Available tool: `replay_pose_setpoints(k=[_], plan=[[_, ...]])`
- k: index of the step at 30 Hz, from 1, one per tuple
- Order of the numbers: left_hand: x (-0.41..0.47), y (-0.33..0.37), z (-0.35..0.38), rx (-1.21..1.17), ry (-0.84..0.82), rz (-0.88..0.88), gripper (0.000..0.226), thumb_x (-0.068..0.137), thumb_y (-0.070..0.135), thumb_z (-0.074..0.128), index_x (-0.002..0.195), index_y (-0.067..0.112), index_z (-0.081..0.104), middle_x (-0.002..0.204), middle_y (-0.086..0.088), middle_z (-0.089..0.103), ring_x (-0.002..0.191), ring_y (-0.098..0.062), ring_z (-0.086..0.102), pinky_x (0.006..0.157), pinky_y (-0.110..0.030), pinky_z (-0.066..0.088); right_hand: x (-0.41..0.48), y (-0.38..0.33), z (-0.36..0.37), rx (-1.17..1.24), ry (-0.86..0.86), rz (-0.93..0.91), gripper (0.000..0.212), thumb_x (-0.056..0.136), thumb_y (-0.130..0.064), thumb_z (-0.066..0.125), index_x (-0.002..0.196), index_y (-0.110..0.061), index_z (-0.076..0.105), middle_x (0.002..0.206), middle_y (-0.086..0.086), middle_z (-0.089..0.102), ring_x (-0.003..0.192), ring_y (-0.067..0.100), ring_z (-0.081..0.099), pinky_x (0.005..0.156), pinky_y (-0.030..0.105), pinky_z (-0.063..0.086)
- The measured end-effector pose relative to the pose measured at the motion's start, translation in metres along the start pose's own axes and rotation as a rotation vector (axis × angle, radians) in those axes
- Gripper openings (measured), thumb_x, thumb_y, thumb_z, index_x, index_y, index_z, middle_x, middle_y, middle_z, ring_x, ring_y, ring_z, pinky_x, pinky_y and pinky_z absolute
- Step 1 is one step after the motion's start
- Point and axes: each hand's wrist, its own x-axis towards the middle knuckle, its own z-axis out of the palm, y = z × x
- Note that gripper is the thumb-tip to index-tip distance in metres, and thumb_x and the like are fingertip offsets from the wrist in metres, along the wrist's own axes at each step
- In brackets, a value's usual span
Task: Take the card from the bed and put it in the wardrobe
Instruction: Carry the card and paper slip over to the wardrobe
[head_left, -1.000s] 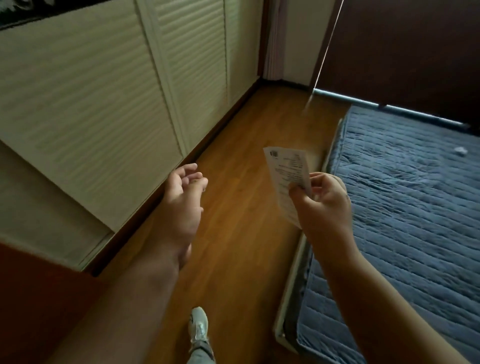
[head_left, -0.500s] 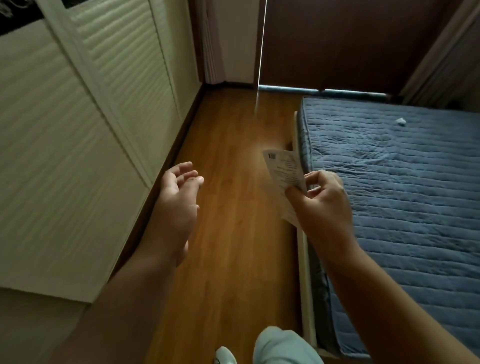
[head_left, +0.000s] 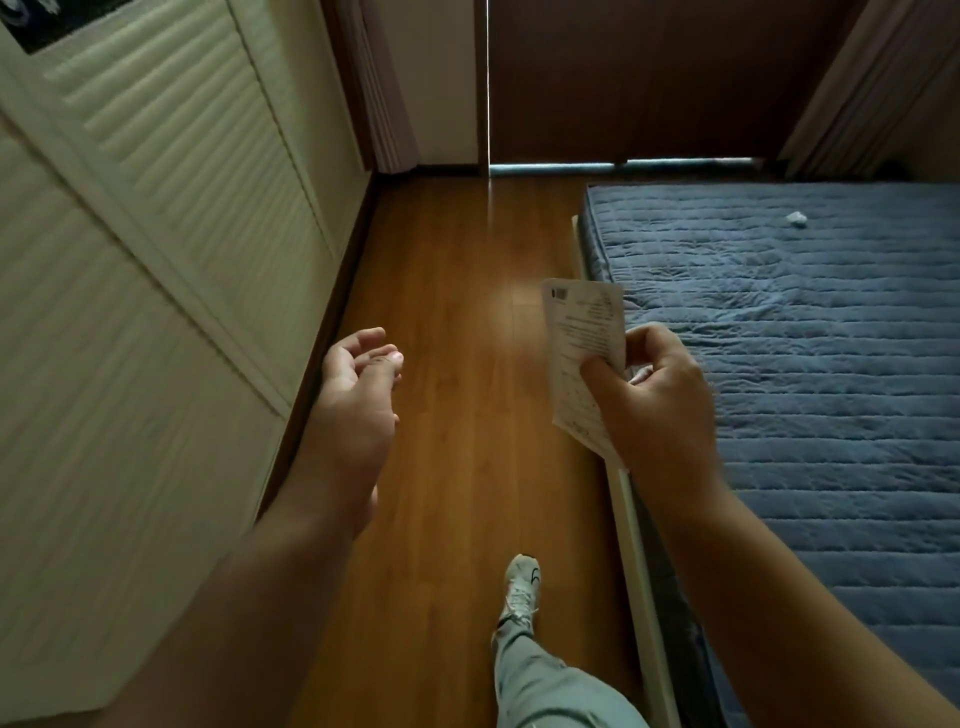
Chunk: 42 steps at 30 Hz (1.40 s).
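My right hand (head_left: 657, 400) grips a white printed card (head_left: 584, 338) upright, just over the left edge of the bed (head_left: 810, 374), which has a blue quilted mattress. My left hand (head_left: 358, 395) is held out over the wooden floor, empty, with its fingers loosely curled and apart. The wardrobe (head_left: 156, 249) runs along the left wall; its cream louvred doors are closed. My left hand is a short way from the wardrobe's base.
A strip of wooden floor (head_left: 452, 322) runs between wardrobe and bed toward a dark brown wall. My leg and white shoe (head_left: 522, 587) step forward on it. A small white scrap (head_left: 796, 218) lies far back on the mattress.
The view has swung right and forward along the aisle, so the bed shows more fully. My right hand keeps the card; my foot has stepped ahead.
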Motion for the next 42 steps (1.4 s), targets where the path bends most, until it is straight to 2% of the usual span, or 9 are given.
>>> replay_pose_setpoints(k=[3,6,10,14,17,23,35,39,42], plan=[[0.041,0.009,0.019,0.018,-0.018,0.001,0.028,0.094,0.038,0.054,0.121,0.043,0.058,0.118,0.017,0.065,0.114,-0.002,0.061,0.086,-0.03,0.048,0.04,0.005,0.016,-0.003,0.03,0.018,0.027,0.078,-0.059,0.062,0.078,-0.032,0.057,0.084,-0.006,0.071,0.078,0.022,0.072,0.072,0.057,0.06],[0.083,0.019,0.04,0.04,-0.033,0.01,0.031,0.088,0.043,0.053,0.119,0.046,0.057,0.118,0.016,0.066,0.112,-0.001,0.061,0.089,-0.03,0.048,0.085,0.009,0.031,-0.006,0.072,0.031,0.027,0.081,-0.056,0.067,0.075,-0.033,0.054,0.102,-0.007,0.062,0.099,0.026,0.066,0.087,0.061,0.055],[0.135,0.03,0.069,0.084,-0.037,0.042,0.029,0.097,0.038,0.053,0.126,0.042,0.055,0.119,0.016,0.064,0.102,0.009,0.062,0.08,-0.021,0.045,0.148,0.015,0.044,0.009,0.048,0.004,0.021,0.086,-0.047,0.075,0.082,-0.034,0.059,0.131,-0.004,0.06,0.128,0.018,0.052,0.103,0.054,0.05],[0.177,0.038,0.092,0.096,-0.036,0.043,0.027,0.103,0.033,0.052,0.13,0.039,0.054,0.119,0.015,0.062,0.108,0.002,0.06,0.079,-0.02,0.044,0.202,0.017,0.051,0.03,0.021,-0.001,0.022,0.087,-0.04,0.077,0.087,-0.022,0.064,0.148,-0.005,0.054,0.136,0.006,0.042,0.107,0.052,0.05],[0.201,0.043,0.106,0.097,-0.038,0.047,0.027,0.103,0.033,0.052,0.129,0.039,0.054,0.12,0.016,0.062,0.109,0.002,0.06,0.08,-0.021,0.045,0.232,0.015,0.054,0.051,0.022,-0.019,0.02,0.088,-0.04,0.076,0.083,-0.031,0.06,0.15,-0.007,0.053,0.135,0.0,0.039,0.106,0.052,0.052],[0.258,0.049,0.134,0.071,-0.053,0.03,0.028,0.103,0.031,0.052,0.13,0.037,0.055,0.12,0.015,0.063,0.112,-0.001,0.059,0.082,-0.024,0.045,0.289,0.022,0.065,0.04,0.026,-0.014,0.026,0.087,-0.04,0.074,0.091,-0.015,0.067,0.147,-0.006,0.057,0.135,0.011,0.051,0.096,0.05,0.059],[0.432,0.065,0.183,0.049,-0.117,0.006,0.028,0.102,0.032,0.053,0.129,0.036,0.055,0.122,0.012,0.063,0.116,-0.007,0.059,0.09,-0.033,0.047,0.437,0.015,0.124,0.065,0.005,0.076,0.029,0.089,-0.037,0.074,0.108,-0.015,0.068,0.125,0.003,0.068,0.115,0.019,0.066,0.084,0.049,0.064],[0.507,0.085,0.195,0.043,-0.131,0.02,0.036,0.095,0.038,0.053,0.13,0.036,0.055,0.122,0.012,0.064,0.115,-0.007,0.059,0.083,-0.028,0.048,0.504,0.001,0.143,0.049,0.032,0.072,0.026,0.091,-0.033,0.073,0.108,-0.016,0.067,0.121,0.004,0.069,0.106,0.008,0.066,0.07,0.028,0.062],[0.558,0.1,0.206,0.05,-0.153,0.01,0.036,0.092,0.039,0.054,0.127,0.039,0.057,0.119,0.014,0.066,0.113,-0.007,0.061,0.081,-0.028,0.048,0.547,-0.006,0.161,0.089,0.05,0.106,0.027,0.092,-0.031,0.072,0.113,-0.015,0.065,0.121,0.004,0.069,0.108,0.015,0.068,0.065,0.025,0.061]])
